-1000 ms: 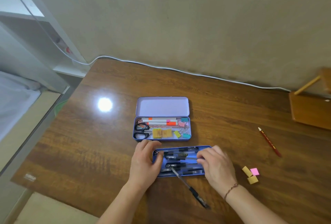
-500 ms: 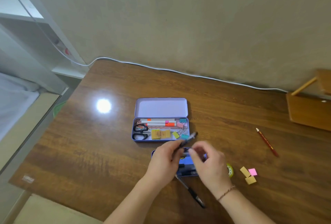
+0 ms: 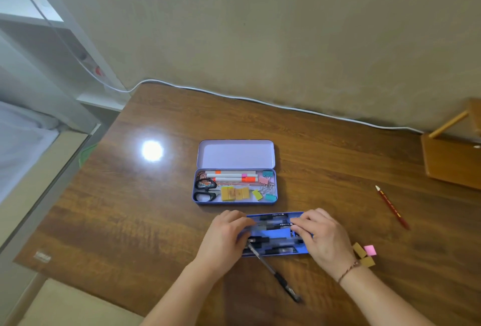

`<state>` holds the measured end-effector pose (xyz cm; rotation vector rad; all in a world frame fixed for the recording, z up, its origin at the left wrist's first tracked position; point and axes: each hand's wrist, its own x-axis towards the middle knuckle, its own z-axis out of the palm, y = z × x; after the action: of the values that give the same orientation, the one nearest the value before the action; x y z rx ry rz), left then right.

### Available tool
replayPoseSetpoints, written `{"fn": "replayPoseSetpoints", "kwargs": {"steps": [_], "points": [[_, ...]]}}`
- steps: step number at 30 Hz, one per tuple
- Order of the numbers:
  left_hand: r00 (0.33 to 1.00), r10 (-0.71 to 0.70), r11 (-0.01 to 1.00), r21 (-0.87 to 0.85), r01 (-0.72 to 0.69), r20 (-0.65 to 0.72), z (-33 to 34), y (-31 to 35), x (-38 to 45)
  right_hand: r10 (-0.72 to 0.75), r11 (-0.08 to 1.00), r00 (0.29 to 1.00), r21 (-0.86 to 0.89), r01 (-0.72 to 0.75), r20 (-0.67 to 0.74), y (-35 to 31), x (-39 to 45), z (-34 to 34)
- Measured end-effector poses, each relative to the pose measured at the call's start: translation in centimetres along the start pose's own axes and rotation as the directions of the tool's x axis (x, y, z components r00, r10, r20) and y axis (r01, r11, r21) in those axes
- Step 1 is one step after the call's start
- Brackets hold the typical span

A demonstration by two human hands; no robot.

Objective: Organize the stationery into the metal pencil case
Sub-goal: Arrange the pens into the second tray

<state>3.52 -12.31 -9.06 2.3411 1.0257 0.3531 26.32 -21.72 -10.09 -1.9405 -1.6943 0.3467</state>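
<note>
Both hands are down on the blue pen tray (image 3: 276,233), just in front of the open metal pencil case (image 3: 235,186); left hand (image 3: 226,237) and right hand (image 3: 321,236) sit apart at its two ends, fingers curled onto a clear pen (image 3: 270,226) lying across it; the risk, I'd say, is the black pen (image 3: 273,272) propped over the tray's near edge; nudge the tray and it could roll across the desk (image 3: 130,221); loose erasers (image 3: 364,255) wait beside the tray.
</note>
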Motion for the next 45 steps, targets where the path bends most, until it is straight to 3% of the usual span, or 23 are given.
{"fn": "replayPoseSetpoints", "kwargs": {"steps": [6, 14, 20, 29, 45], "points": [[0.995, -0.053, 0.998, 0.04, 0.056, -0.079, 0.2, -1.3, -0.9, 0.07, 0.987, 0.997, -0.147, -0.068, 0.014, -0.6, -0.4, 1.6], [0.984, -0.13, 0.991, 0.015, 0.133, -0.12, 0.2, -1.3, -0.9, 0.236, 0.952, 0.972, -0.201, -0.231, 0.001, -1.8, 0.7, 2.0], [0.994, -0.065, 0.997, 0.031, 0.068, -0.083, 0.0, -1.4, -1.8, 0.198, 0.97, 0.98, -0.146, -0.192, 0.022, -1.3, -0.4, 1.1], [0.998, -0.054, 0.995, 0.081, 0.057, -0.039, 0.1, -1.7, -2.3, 0.064, 0.947, 0.987, -0.322, -0.013, 0.147, -0.5, -1.6, -0.3], [0.991, -0.133, 0.985, 0.11, 0.135, -0.026, -0.3, -1.9, -1.9, 0.115, 0.949, 0.979, -0.31, -0.058, 0.167, -2.1, 0.4, 1.0]]}}
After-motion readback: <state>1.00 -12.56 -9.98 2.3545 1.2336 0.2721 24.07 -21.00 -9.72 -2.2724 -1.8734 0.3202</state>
